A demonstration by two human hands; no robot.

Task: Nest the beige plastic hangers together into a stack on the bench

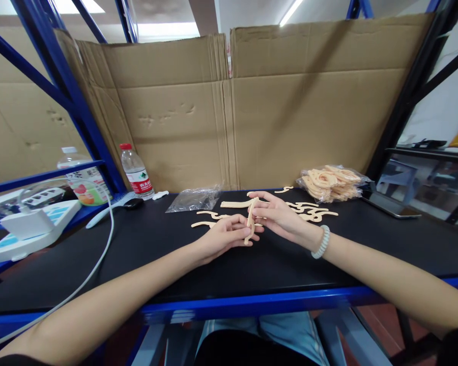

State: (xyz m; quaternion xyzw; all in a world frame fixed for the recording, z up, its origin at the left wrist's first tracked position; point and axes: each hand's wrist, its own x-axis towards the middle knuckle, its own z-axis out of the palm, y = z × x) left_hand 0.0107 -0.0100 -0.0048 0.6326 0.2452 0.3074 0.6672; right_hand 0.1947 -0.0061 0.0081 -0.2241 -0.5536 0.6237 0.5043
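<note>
Just above the black table, both my hands meet at a small curved wooden piece (251, 219) held roughly upright. My left hand (229, 235) pinches its lower part between thumb and fingers. From the other side, my right hand (277, 216) grips the upper part; a pale coiled band is on that wrist. Behind the hands lie a flat wooden strip (234, 204) and several wavy wooden cutouts (315, 213). More curved wooden pieces (204, 223) rest to the left of them. My fingers partly cover the held piece, so its full outline is hidden.
A clear bag of wooden pieces (330, 183) sits at the back right, near a dark flat device (391, 206). Crumpled clear plastic (194, 198) lies back left beside a red-capped bottle (136, 175). A white power strip (34, 229) and its cable (106, 249) occupy the left side.
</note>
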